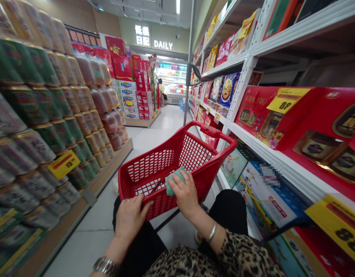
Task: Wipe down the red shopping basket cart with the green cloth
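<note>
A red plastic shopping basket (143, 169) stands on the aisle floor right in front of my knees, its handle up at the far side. My left hand (130, 217) grips the near rim of the basket, fingers curled over the edge. My right hand (185, 194) is closed on a small teal cloth (174, 179) and presses it against the inner wall of the basket near the right rim. I wear a watch on the left wrist and a bangle on the right.
Stacked drink cans and bottles (50, 115) fill the left shelving, with a yellow price tag (63, 164). White shelves with red gift boxes (295, 123) run along the right. The grey aisle floor (160, 130) leads to a far "DAILY" sign; a person stands far back.
</note>
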`<state>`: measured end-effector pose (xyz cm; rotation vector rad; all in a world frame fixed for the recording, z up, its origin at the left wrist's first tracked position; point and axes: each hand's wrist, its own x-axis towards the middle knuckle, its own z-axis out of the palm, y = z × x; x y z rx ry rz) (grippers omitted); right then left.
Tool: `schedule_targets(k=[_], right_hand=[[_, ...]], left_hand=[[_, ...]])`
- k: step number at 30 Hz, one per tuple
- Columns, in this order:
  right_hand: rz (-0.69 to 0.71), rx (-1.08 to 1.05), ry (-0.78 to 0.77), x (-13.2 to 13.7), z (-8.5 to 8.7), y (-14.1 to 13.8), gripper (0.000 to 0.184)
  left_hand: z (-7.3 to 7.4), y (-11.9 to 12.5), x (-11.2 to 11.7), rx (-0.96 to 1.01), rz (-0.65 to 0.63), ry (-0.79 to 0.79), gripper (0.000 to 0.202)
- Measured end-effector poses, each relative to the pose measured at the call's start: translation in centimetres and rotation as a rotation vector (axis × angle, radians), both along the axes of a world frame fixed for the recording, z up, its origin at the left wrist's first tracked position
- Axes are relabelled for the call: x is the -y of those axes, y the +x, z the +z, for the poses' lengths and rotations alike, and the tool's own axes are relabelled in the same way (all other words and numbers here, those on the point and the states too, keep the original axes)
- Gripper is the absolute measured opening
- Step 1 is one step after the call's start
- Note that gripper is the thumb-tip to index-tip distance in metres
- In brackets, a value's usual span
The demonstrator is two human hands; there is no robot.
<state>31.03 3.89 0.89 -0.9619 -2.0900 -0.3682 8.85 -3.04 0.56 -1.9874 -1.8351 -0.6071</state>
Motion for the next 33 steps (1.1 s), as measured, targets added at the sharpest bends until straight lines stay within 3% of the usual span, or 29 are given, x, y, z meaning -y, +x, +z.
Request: schedule_targets(k=[7, 14, 18, 20, 23, 25, 30, 33], right_hand=[[0.004, 0.053, -0.106, -2.7, 1.4, 1.9, 0.046], [-0.117, -0.014, -0.255, -3.5, 2.1, 2.3, 0.053], [-0.06, -0.013, -0.259, -2.2, 1.2, 1.9, 0.045], [-0.057, -0.012, -0.247, -1.6, 0.6, 2.2, 0.041], [-0.109, -0.033, -0.238, -1.7, 0.2, 3.2, 0.046], [-0.147, -0.046, -0.241, -2.1, 0.4, 4.1, 0.05], [-0.212, -0.082, -0.287, -3.1, 0.6, 5.3, 0.051], [-0.205, -0.089, -0.309, -2.7, 0.1, 5.4, 0.05]], left_hand=[[0.7, 1.7, -1.7, 0.009, 0.037, -0.075, 0.033], [1.3, 7.3, -4.4, 0.116, 0.084, -0.18, 0.033], [-0.1, 10.9, -5.2, 0.218, -0.008, -0.132, 0.026], [-1.2, 11.7, -5.0, 0.263, -0.124, -0.027, 0.036], [-2.0, 10.9, -4.6, 0.284, -0.274, 0.086, 0.055], [-1.5, 9.0, -4.7, 0.257, -0.304, 0.063, 0.059], [1.2, 3.6, -6.9, 0.186, -0.128, -0.071, 0.06], [1.5, 2.4, -7.9, 0.141, -0.082, -0.119, 0.053]])
